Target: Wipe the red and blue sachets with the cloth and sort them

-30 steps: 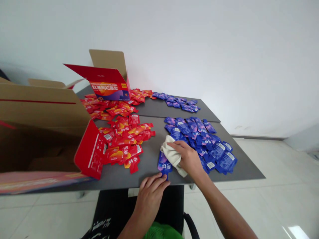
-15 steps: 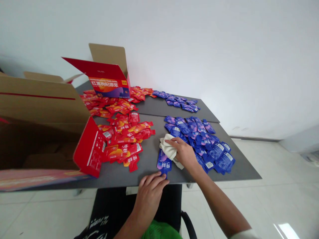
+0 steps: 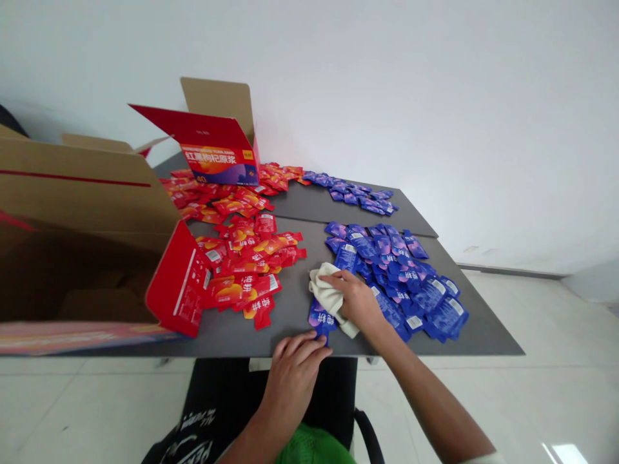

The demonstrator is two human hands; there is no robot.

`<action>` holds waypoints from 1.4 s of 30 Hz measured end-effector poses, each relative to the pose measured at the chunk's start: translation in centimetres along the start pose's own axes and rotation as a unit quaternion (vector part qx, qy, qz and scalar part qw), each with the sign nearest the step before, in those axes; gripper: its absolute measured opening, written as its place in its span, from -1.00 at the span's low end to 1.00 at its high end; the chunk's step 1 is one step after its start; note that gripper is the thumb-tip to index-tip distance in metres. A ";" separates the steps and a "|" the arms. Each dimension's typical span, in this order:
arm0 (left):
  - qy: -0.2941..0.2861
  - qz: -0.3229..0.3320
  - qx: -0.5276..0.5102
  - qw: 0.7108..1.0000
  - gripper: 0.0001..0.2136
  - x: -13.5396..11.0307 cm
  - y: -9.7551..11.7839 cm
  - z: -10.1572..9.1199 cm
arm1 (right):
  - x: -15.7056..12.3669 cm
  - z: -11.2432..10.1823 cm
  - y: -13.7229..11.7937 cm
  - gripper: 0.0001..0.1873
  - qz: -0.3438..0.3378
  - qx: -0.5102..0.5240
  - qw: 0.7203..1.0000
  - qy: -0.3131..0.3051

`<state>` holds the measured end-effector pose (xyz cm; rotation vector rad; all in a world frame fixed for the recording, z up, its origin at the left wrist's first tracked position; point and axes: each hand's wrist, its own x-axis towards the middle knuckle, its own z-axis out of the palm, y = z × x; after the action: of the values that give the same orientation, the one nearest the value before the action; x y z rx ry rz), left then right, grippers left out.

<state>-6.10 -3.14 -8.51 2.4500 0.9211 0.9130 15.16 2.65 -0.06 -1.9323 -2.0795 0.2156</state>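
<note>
A blue pouch [image 3: 322, 316] lies near the table's front edge, its narrow end pointing toward me. My left hand [image 3: 296, 370] has its fingertips closed on that narrow end, at the edge of the table. Bunched in my right hand [image 3: 356, 298] is a cream cloth [image 3: 327, 289], which rests over the upper part of the same pouch and hides it. Just right of the cloth spreads a pile of blue pouches [image 3: 401, 270]. Left of it lies a heap of red and orange pouches [image 3: 246, 264].
A large open carton [image 3: 87, 193] stands at the left front, with a red side flap [image 3: 178, 280] sticking out. Behind it, a red printed box [image 3: 222, 164] stands open among more red pouches. Farther blue pouches [image 3: 358, 192] lie along the wall side of the grey table [image 3: 476, 325].
The view has shifted slightly. My right hand and the cloth have slid a little toward me along the pouch, while my left hand stays at its narrow end.
</note>
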 end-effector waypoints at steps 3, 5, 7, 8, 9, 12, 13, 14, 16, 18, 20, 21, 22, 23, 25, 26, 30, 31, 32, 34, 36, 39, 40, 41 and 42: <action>0.007 -0.004 -0.002 1.000 -0.66 0.1 0.1 0.0 | 0.4 -1.1 0.2 -0.47 0.004 -0.012 0.999 0.033; 0.013 -0.004 -0.005 1.000 -0.67 0.1 0.3 -0.1 | -1.5 -1.7 -0.4 -0.45 -0.008 0.009 0.999 0.045; 0.012 -0.005 -0.002 1.000 -0.69 0.1 0.4 -0.1 | -4.2 -1.7 -1.3 -0.42 -0.028 0.036 0.999 0.023; 0.009 -0.007 0.001 1.000 -0.71 0.1 0.4 -0.2 | -5.4 -1.6 -1.7 -0.41 -0.039 0.044 0.998 -0.001; 0.008 -0.011 0.004 1.000 -0.73 0.1 0.4 -0.2 | -6.4 -1.3 -2.0 -0.40 -0.046 0.048 0.997 -0.026; 0.006 -0.018 0.004 1.000 -0.72 0.1 0.4 -0.3 | -6.8 -0.1 -2.1 -0.39 -0.043 0.052 0.996 -0.065; 0.006 -0.016 0.001 1.000 -0.71 0.2 0.4 -0.3 | -6.1 0.3 -1.8 -0.39 -0.033 0.052 0.996 -0.061; 0.006 -0.014 -0.003 1.000 -0.70 0.2 0.4 -0.3 | -5.0 0.5 -1.3 -0.39 -0.023 0.049 0.997 -0.051; 0.010 -0.009 -0.007 1.000 -0.70 0.3 0.4 -0.3 | -2.3 0.7 -0.3 -0.39 -0.003 0.035 0.999 -0.023; 0.017 -0.009 -0.009 1.000 -0.72 0.3 0.4 -0.2 | 0.1 0.3 0.4 -0.42 0.013 0.012 1.000 0.002; 0.021 -0.012 -0.011 1.000 -0.72 0.3 0.4 -0.2 | 1.2 -0.4 0.6 -0.48 0.017 -0.001 1.000 0.020; 0.021 -0.015 -0.012 1.000 -0.72 0.3 0.4 -0.1 | 1.0 -0.7 0.5 -0.49 0.013 0.001 0.999 0.029; 0.021 -0.017 -0.013 1.000 -0.72 0.3 0.5 -0.2 | 0.4 -1.0 0.3 -0.50 0.006 0.011 0.999 0.037; 0.021 -0.019 -0.014 1.000 -0.72 0.3 0.5 -0.2 | -0.6 -1.2 -0.1 -0.49 -0.002 0.025 0.999 0.044; 0.016 -0.020 -0.015 1.000 -0.72 0.3 0.7 -0.3 | -3.4 -1.3 -1.0 -0.46 -0.019 0.054 0.998 0.042; 0.013 -0.021 -0.015 1.000 -0.72 0.3 0.7 -0.4 | -4.8 -1.1 -1.4 -0.44 -0.028 0.062 0.997 0.028; 0.004 -0.028 -0.011 1.000 -0.74 0.4 0.7 -0.6 | -7.7 0.4 -2.1 -0.41 -0.031 0.071 0.996 -0.037; 0.006 -0.026 -0.011 1.000 -0.74 0.5 0.7 -0.5 | -7.2 0.8 -1.9 -0.42 -0.022 0.075 0.996 -0.036; 0.008 -0.022 -0.011 1.000 -0.73 0.5 0.6 -0.5 | -6.4 1.2 -1.6 -0.43 -0.012 0.079 0.996 -0.026; 0.013 -0.014 -0.012 1.000 -0.71 0.4 0.5 -0.3 | -3.8 1.4 -0.7 -0.45 0.001 0.079 0.997 0.002; 0.015 -0.013 -0.010 1.000 -0.73 0.4 0.5 -0.2 | -1.1 1.1 0.1 -0.48 0.010 0.067 0.997 0.030; 0.009 -0.024 -0.004 1.000 -0.73 0.4 0.7 -0.5 | 0.7 0.1 0.7 -0.49 0.017 0.059 0.996 0.066; 0.004 -0.028 -0.004 1.000 -0.74 0.6 0.9 -0.7 | 0.3 -0.2 0.7 -0.49 0.014 0.074 0.994 0.085; -0.002 -0.031 -0.005 1.000 -0.77 0.8 1.1 -1.0 | -0.4 -0.5 0.6 -0.50 0.006 0.097 0.989 0.109; -0.009 -0.033 -0.005 0.999 -0.79 1.1 1.4 -1.3 | -1.6 -0.7 0.5 -0.51 -0.002 0.130 0.982 0.139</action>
<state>-5.74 -3.23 -6.37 2.3998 0.9826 0.8688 15.96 1.07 0.23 -1.6961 -1.7792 0.1927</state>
